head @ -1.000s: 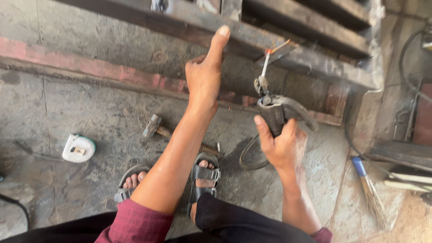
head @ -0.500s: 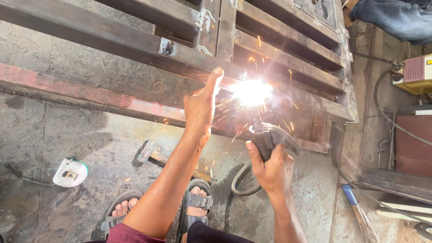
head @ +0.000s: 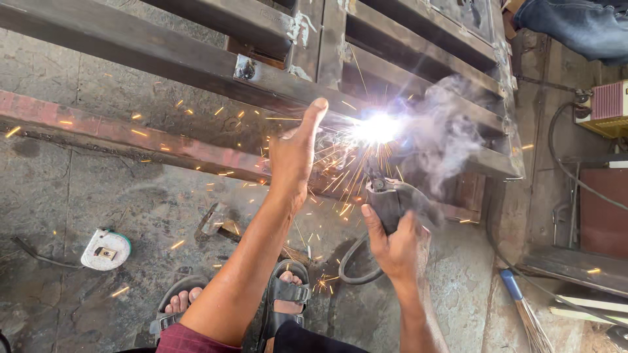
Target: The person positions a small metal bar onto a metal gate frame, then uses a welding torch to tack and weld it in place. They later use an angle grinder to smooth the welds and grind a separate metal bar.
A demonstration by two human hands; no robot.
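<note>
A: R hand [head: 392, 245]?
B: Fingers clenched on the welding holder [head: 392, 199], centre-right. Tip is up at the frame [head: 196, 62]; bright arc [head: 376, 129] there, smoke drifting right, sparks falling near and left.

A: L hand [head: 294, 153]?
B: Raised flat just left of the arc, fingers released and straight, thumb up, grasping nothing. Can't tell if it touches the frame.

A: Frame pos.?
B: Steel bars running left to right across the far side, above the floor [head: 98, 196].

A: Cable?
B: Black cable [head: 350, 261] loops below the holder, near side.

A: Other items?
B: Hammer [head: 212, 219] on the floor left of the L forearm. Tape measure [head: 104, 250] further left. Sandalled feet [head: 288, 301] at the near edge. Broom [head: 523, 310] near right. Boxy machine [head: 605, 108] far right.
</note>
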